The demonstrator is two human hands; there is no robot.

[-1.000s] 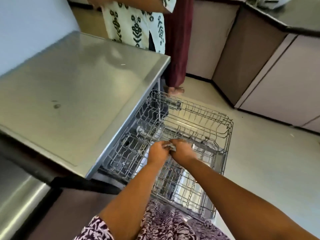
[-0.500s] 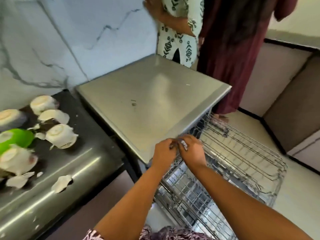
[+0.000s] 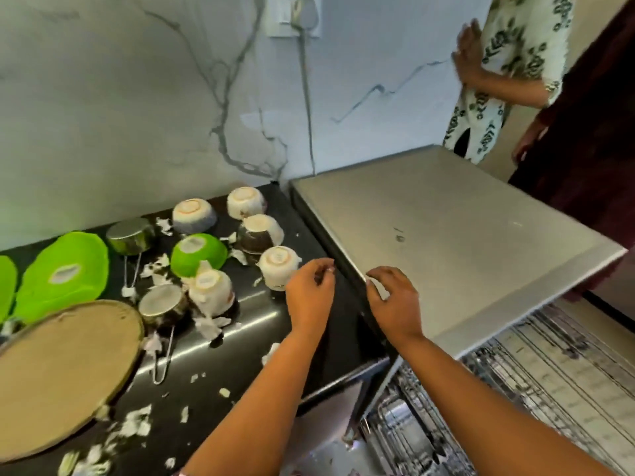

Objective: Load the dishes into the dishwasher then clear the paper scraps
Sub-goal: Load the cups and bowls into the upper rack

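Several upturned bowls and cups stand on the dark counter (image 3: 309, 341), among them a white cup (image 3: 277, 271), a green bowl (image 3: 198, 254) and two small steel pans (image 3: 130, 234). My left hand (image 3: 309, 293) hovers just right of the white cup, fingers loosely curled, holding nothing. My right hand (image 3: 391, 300) is at the left edge of the steel dishwasher top (image 3: 457, 242), fingers spread and empty. Torn paper scraps (image 3: 208, 326) lie among the dishes. The pulled-out wire rack (image 3: 536, 383) sits at the lower right.
A large round plate (image 3: 58, 369) and green plates (image 3: 62, 273) fill the left of the counter. Two other people (image 3: 549, 97) stand at the far right beside the dishwasher. A marble wall with a socket and cable rises behind.
My view swung left from the rack to the counter. Both hands left the rack, rose over the counter edge and separated; their fingers have spread.
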